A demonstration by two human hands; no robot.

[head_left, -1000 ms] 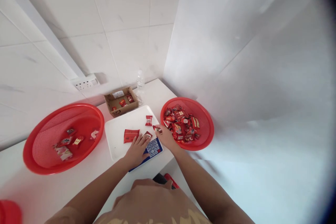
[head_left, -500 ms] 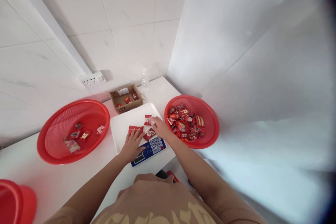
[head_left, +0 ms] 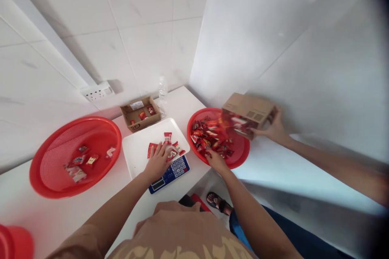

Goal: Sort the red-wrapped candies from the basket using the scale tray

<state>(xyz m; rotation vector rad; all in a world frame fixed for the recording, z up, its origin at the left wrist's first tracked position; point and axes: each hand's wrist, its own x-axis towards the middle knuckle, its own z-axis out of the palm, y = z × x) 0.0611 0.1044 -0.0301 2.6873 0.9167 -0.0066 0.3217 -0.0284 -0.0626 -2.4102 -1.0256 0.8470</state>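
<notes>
My left hand (head_left: 157,162) lies with its fingers spread over several red packets on the white tray (head_left: 133,162) of a scale. One red-and-white packet (head_left: 167,137) lies just beyond its fingers, another (head_left: 178,148) to their right. Below the tray shows the scale's blue keypad (head_left: 179,166). My right hand (head_left: 216,160) is at the near rim of the right red basket (head_left: 247,151), its fingertips among the red packets (head_left: 199,133); whether it grips one cannot be made out. Another person's hand (head_left: 275,127) tips a cardboard box (head_left: 249,109) over this basket, and red packets spill out, blurred.
On the left stands a red basket (head_left: 36,170) with several packets. A small open carton (head_left: 141,123) and a clear bottle (head_left: 163,87) are behind the tray. Another red container (head_left: 22,243) is at the lower left. A sandalled foot (head_left: 217,201) shows below the table.
My right hand has moved from the tray to the right basket. Another packet now lies on the tray's right side. A person's arm with a tipped box has come in from the right.
</notes>
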